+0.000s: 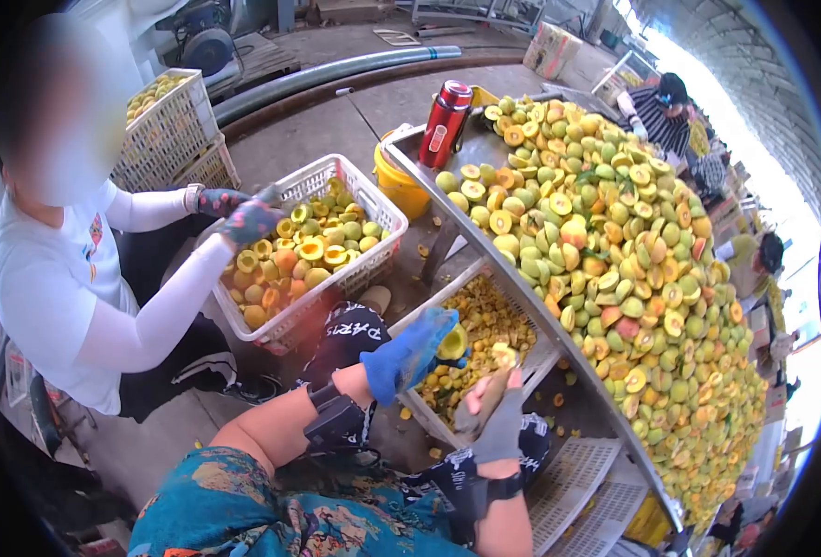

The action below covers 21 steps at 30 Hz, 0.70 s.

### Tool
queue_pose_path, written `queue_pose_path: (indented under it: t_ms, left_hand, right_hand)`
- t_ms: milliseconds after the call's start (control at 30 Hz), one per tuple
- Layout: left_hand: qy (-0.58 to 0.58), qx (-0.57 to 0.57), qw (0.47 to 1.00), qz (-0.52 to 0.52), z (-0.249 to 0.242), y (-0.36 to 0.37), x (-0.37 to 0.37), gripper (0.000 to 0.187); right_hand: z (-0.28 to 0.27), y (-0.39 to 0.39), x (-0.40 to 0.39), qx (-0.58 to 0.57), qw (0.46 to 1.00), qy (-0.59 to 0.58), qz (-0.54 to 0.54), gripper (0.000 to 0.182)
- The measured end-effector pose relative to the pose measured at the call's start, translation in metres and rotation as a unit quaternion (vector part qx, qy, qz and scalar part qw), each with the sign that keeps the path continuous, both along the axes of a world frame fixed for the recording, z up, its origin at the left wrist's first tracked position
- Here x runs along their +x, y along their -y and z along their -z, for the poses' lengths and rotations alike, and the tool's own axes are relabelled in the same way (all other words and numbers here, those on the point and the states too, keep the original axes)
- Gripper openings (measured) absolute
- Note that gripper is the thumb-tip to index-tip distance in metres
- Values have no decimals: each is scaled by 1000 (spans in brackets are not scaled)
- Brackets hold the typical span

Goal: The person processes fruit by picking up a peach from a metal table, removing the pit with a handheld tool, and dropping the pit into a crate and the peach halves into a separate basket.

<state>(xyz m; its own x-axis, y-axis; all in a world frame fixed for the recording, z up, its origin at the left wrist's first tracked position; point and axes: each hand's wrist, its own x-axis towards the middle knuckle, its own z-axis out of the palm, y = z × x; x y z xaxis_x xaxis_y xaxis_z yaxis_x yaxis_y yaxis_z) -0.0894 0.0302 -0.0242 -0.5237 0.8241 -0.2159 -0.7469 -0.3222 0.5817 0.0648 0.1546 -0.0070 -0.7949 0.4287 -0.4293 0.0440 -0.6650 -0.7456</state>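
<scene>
My left hand point(408, 356), in a blue glove, is closed around a halved yellow-green peach point(453, 343), its hollowed cut face showing. Just to the right, my right hand point(497, 422) wears a grey glove with bare fingertips. Its fingers are curled round something blurred that I cannot make out, and a small pale-yellow piece point(503, 355) shows at its upper end. Both hands are above a white crate point(433, 422) of small yellow-brown pits and scraps point(489, 314). To the right of them is a large heap of halved peaches point(614, 251) on a metal-edged table point(559, 336).
Across from me at left, a person in a white shirt point(53, 306) reaches gloved hands over a white basket point(387, 232) of peach halves. A red flask point(446, 125) stands on the table corner above a yellow bucket point(399, 186). Stacked crates point(164, 139) stand behind; other people work at far right.
</scene>
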Motion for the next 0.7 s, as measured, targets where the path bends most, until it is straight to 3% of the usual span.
queue_pose_path:
  t_ms: [100,167,200,233,267,300,333,367,400,433,500,567,633,700]
  left_hand:
    - [-191,-132,972,-27,8,-2,-2,26]
    - [-211,-117,969,-51,-4,-5,1,26]
    - [-231,-99,964,-86,-5,-5,2,26]
    - [-531,-89,827,-161,-1,-4,2,22]
    - [-530,-87,828,-160,-2,-6,3,22]
    - [-399,-136,898,-124,-15,-8,6,21]
    - [-257,-180,946,-85,-25,-9,8,20]
    - [-256,-178,946,-86,-29,-7,10,20]
    - [-308,-195,927,-90,-31,-5,12,21]
    - [-359,-212,904,-94,-34,-2,15,22]
    - [-363,-217,900,-100,-40,0,21,18]
    - [-368,-218,897,-106,-42,1,26,13]
    - [-501,-248,811,-170,-46,3,28,14]
    - [-555,-191,787,-187,-69,13,38,11]
  right_hand:
    - [-14,-4,-3,-33,999,15,-23,52]
    - [-16,6,-6,117,990,83,-14,46]
    - [-15,11,-4,113,990,87,-8,46]
    - [-15,14,-4,308,947,91,-26,44]
    - [-16,17,-5,492,864,90,-46,42]
    - [-25,20,-6,548,828,107,-44,27]
    - [-29,23,-8,551,827,107,-44,27]
    - [-31,25,-9,610,786,96,-23,25]
    - [-32,28,-10,666,741,84,-4,24]
    - [-33,29,-12,667,740,85,-5,24]
    - [-31,33,-13,728,678,91,39,23]
    - [-25,34,-14,740,663,108,39,23]
    - [-16,33,-15,746,651,137,28,22]
    - [14,4,-11,750,631,197,7,27]
